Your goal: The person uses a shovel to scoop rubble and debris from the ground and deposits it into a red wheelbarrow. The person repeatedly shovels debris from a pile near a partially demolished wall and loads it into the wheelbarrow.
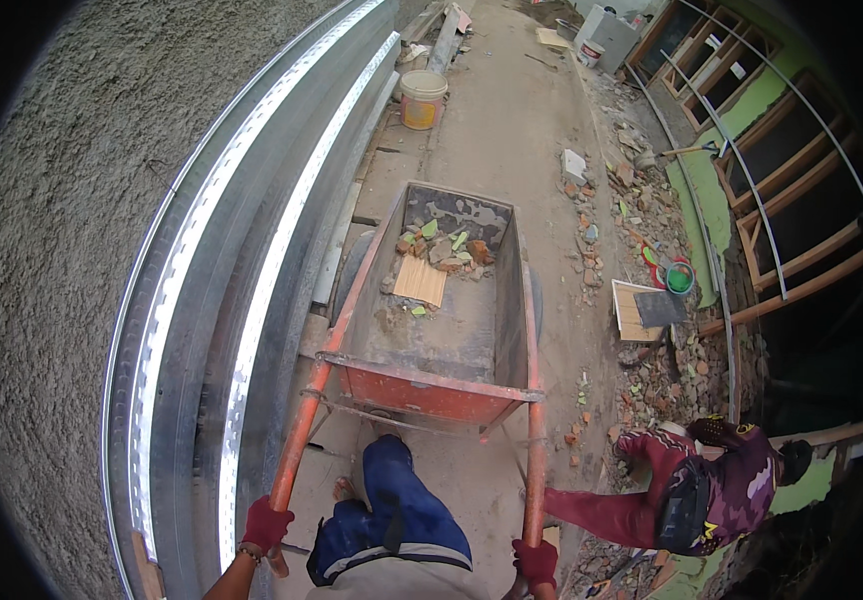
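Note:
Both of my hands wear dark red gloves and grip the orange-red handles of a metal handcart (422, 388). My left hand (268, 524) is closed round the end of the left handle (302, 430). Round the end of the right handle (535, 470), my right hand (536, 562) is closed too. The cart's box stretches out ahead of me, with a wheel partly showing on each side. Toward its far left lie broken rubble pieces (442, 250) and a wood-patterned tile (420, 281).
Long metal channels (282, 220) line the rough wall on the left. A paint bucket (423, 100) stands ahead, left of the path. Rubble (687, 385) runs along the right side, where a person in maroon clothes (712, 485) bends down close by. Wooden frames (792, 190) lean farther right.

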Demonstrator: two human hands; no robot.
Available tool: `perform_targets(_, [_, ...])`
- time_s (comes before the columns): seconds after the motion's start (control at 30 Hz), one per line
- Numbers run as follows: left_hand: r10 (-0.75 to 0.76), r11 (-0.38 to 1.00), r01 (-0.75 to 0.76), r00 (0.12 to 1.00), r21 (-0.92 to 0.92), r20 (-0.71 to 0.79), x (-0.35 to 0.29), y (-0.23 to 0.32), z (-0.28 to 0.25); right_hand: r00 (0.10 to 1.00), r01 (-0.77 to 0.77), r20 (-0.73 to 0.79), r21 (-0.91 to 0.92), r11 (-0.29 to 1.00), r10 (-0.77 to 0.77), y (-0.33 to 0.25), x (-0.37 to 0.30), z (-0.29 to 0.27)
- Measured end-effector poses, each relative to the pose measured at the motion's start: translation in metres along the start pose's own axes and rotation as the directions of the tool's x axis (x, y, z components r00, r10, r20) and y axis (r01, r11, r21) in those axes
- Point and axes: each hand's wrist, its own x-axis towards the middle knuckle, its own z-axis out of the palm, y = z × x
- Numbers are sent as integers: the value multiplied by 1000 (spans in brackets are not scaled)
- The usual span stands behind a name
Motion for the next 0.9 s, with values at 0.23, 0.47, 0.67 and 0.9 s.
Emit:
perform_targets(0.23, [58, 996, -62, 997, -60, -59, 19, -26, 35, 990, 106, -78, -145, 984, -118, 12, 40, 13])
perform_targets(0.47, [131, 991, -132, 989, -7, -75, 28, 20, 47, 987, 144, -49, -99, 985, -150, -48, 76, 4])
perform_targets(0.67, [107, 990, -114, 990, -84, -91, 76, 75, 69, 986, 152, -42, -198, 968, -164, -122, 130, 10])
perform_targets(0.9, [175, 982, -183, 974, -47, -147, 129, 173, 79, 963, 213, -99, -285, 935, -249, -223, 211, 28])
